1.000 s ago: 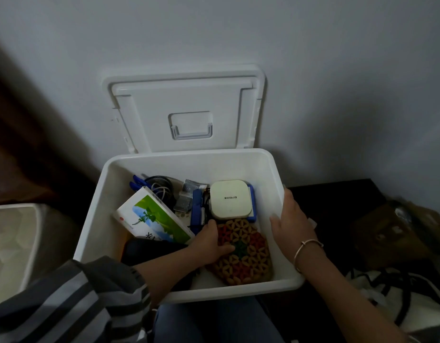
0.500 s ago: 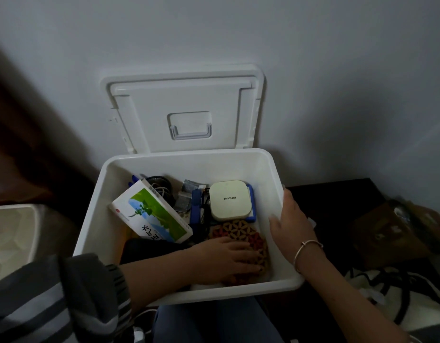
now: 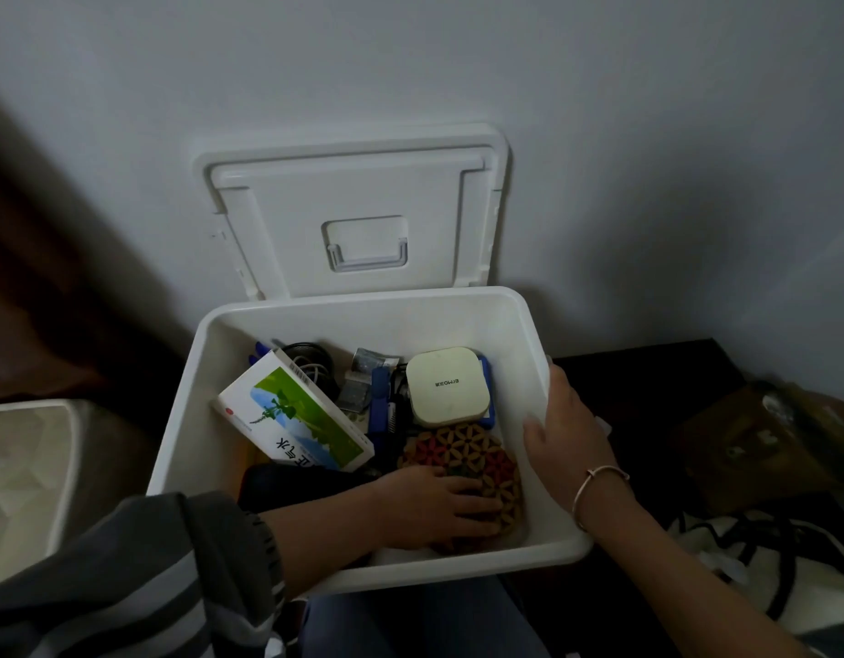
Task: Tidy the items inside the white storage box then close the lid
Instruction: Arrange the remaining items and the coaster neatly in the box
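I see the white storage box (image 3: pixel 387 325) in the middle of my view, against the wall, with its lid (image 3: pixel 358 192) swung up and leaning back on that wall. Both hands are at the box's near right corner. The left hand (image 3: pixel 434 508) reaches in over the front rim and lies flat, fingers straight and spread, pressing on the patterned round mat (image 3: pixel 463 448) on the box floor. The right hand (image 3: pixel 567 434) rests against the right wall, thumb inside. Its fingers run along and over the rim, and I cannot tell whether they curl round it.

Inside, a white and green carton (image 3: pixel 296 415) lies tilted on the left over a black pouch (image 3: pixel 287 482). A cream square device (image 3: pixel 446 387) sits just behind the mat, touching its far edge. Between carton and device stands a blue item (image 3: pixel 377 406), with coiled cable (image 3: pixel 311 356) in the far left corner.

Outside, a pale container (image 3: pixel 21 458) stands to the left, a white bag (image 3: pixel 743 562) with black straps and a brown object (image 3: pixel 761 439) to the right. A thin bracelet (image 3: pixel 595 486) circles the right wrist.
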The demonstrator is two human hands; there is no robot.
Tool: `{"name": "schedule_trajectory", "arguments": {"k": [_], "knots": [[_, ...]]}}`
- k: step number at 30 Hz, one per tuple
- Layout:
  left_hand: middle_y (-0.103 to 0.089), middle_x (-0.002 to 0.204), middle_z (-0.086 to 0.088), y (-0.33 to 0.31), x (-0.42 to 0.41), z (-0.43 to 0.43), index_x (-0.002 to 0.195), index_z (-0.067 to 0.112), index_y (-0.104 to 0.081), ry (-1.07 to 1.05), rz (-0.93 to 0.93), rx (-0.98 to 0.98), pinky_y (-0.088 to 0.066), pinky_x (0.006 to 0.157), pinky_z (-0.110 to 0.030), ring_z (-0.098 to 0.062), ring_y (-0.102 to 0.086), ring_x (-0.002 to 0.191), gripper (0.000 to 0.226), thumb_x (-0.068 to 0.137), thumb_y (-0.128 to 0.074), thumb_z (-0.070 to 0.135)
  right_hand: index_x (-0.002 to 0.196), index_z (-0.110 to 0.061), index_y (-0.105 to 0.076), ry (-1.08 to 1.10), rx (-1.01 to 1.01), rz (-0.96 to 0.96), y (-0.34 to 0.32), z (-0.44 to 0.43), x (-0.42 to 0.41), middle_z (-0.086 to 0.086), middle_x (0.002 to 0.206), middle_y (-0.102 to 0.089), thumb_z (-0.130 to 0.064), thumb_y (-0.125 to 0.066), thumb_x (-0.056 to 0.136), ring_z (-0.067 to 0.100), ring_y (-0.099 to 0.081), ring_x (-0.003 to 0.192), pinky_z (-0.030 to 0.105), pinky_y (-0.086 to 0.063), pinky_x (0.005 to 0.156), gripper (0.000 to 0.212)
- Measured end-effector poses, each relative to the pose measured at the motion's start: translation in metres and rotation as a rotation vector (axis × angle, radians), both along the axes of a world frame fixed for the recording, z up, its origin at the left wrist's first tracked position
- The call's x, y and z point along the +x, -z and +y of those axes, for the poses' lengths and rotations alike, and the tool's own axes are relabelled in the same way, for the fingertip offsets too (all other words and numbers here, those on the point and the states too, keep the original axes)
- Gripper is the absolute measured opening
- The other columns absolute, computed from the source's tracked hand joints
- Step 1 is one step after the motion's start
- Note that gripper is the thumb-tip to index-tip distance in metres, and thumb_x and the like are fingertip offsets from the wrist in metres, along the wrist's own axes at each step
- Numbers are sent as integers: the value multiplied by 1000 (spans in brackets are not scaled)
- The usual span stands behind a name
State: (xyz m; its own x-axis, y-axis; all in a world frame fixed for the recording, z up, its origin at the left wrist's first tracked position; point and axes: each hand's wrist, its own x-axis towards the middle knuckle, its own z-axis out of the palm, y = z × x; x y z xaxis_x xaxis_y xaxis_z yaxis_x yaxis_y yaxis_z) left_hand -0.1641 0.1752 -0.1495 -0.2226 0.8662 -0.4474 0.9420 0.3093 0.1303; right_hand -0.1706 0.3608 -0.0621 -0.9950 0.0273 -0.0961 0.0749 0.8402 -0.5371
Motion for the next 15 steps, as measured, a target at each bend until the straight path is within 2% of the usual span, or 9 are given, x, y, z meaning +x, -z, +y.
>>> {"name": "schedule_trajectory", "arguments": {"k": [3,5,7,10,12,15], "knots": [[-26,156,-2,-9,-13,2,147,21,-31,-102,116,201,-45,97,-43,-26,-40,131,51,99,-40,36,147,-10,-16,8,-28,1,-1,0,0,12,139,-41,-9,-47,90,28,-45,122,37,-41,100,65],[-38,149,-3,-17,-27,-2,142,20,-38,-372,174,381,-40,101,-41,-24,-44,128,52,95,-49,38,147,-11,-17,15,-34,4,-1,0,0,11,139,-42,-9,-46,90,27,-45,122,34,-41,99,64],[-38,148,-2,-24,-45,-9,142,21,-37,-709,191,479,-33,105,-41,-23,-39,132,62,88,-55,47,147,-12,-17,11,-39,8,-1,1,0,10,137,-43,-9,-46,90,26,-46,121,33,-41,97,64],[-26,152,-1,-25,-69,-14,146,18,-25,-953,185,376,-25,109,-43,-22,-27,138,93,75,-62,64,147,-13,-17,14,-51,8,-2,1,0,10,136,-45,-9,-46,90,26,-47,120,34,-42,97,64],[-23,153,-1,-22,-81,-13,148,16,-18,-983,152,278,-24,110,-47,-22,-23,140,107,68,-66,68,147,-13,-17,18,-49,1,-2,1,0,10,136,-45,-9,-45,89,25,-47,120,35,-43,98,65],[-25,152,-3,-15,-91,-8,146,14,-21,-963,175,161,-24,109,-50,-25,-25,139,113,61,-70,71,148,-14,-17,17,-57,20,-1,1,1,10,135,-46,-7,-45,88,24,-47,120,32,-41,98,66]]}}
